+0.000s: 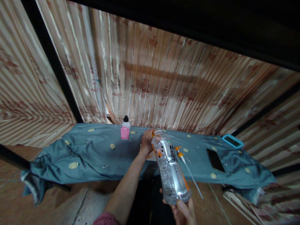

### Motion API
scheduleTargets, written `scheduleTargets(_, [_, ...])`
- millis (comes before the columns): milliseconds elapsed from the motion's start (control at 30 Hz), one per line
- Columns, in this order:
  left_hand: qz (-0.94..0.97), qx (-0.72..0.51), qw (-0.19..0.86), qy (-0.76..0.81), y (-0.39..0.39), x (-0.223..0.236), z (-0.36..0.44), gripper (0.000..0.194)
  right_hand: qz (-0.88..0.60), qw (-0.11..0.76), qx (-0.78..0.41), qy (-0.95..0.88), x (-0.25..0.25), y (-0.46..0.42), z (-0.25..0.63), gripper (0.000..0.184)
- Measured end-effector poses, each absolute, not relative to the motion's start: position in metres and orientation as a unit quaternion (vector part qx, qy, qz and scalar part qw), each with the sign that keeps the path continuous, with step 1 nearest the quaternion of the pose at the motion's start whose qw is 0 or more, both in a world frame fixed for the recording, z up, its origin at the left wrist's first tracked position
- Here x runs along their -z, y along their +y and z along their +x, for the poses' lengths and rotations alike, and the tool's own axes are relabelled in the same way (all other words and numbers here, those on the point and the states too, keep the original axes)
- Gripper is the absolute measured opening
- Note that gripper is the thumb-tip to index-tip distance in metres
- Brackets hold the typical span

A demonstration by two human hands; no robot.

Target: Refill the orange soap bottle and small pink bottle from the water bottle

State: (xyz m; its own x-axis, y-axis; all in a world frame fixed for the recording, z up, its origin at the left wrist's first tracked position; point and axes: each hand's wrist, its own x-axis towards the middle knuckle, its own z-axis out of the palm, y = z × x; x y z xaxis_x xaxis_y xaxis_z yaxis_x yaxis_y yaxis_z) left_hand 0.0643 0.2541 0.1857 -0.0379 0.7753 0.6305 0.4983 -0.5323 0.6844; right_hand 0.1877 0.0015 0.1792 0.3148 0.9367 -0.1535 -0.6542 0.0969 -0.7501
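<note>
A clear plastic drink bottle (172, 170) with a silver and orange label leans away from me, its uncapped mouth at the far end. My right hand (181, 211) is closed around its base. My left hand (147, 142) is closed beside the bottle's neck. An orange bit shows at its fingertips, and a white and orange surface (152, 156) shows below it; the bottle hides most of what it holds. Right of the bottle, an orange and white pump head (181, 155) with a long tube lies on the cloth, the tube reaching past the near edge.
A patterned blue-green cloth (93, 156) covers the narrow table. On it stand a pink-labelled bottle with a black cap (125, 128), a dark phone (215, 160) and a blue-framed device (232, 141). Striped curtains (150, 78) and dark poles (53, 62) surround it.
</note>
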Motion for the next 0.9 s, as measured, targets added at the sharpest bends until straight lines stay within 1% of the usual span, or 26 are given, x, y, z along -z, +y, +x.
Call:
scheduleTargets(267, [0.679, -0.555, 0.139, 0.461, 0.255, -0.181, 0.066, 0.022, -0.359, 0.721, -0.566, -0.176, -0.172, 0.005, 0.192, 0.051])
scheduleTargets(400, [0.683, -0.551, 0.141, 0.459, 0.253, -0.179, 0.069, 0.016, -0.353, 0.726, -0.561, -0.183, -0.166, 0.009, 0.194, 0.062])
scheduleTargets(467, [0.686, -0.553, 0.132, 0.454, 0.252, -0.178, 0.070, 0.017, -0.354, 0.728, -0.560, -0.179, -0.163, 0.011, 0.195, 0.065])
scheduleTargets(900, [0.695, -0.534, 0.118, 0.468, 0.254, -0.182, 0.065, 0.020, -0.348, 0.721, -0.568, -0.193, -0.155, 0.010, 0.202, 0.061])
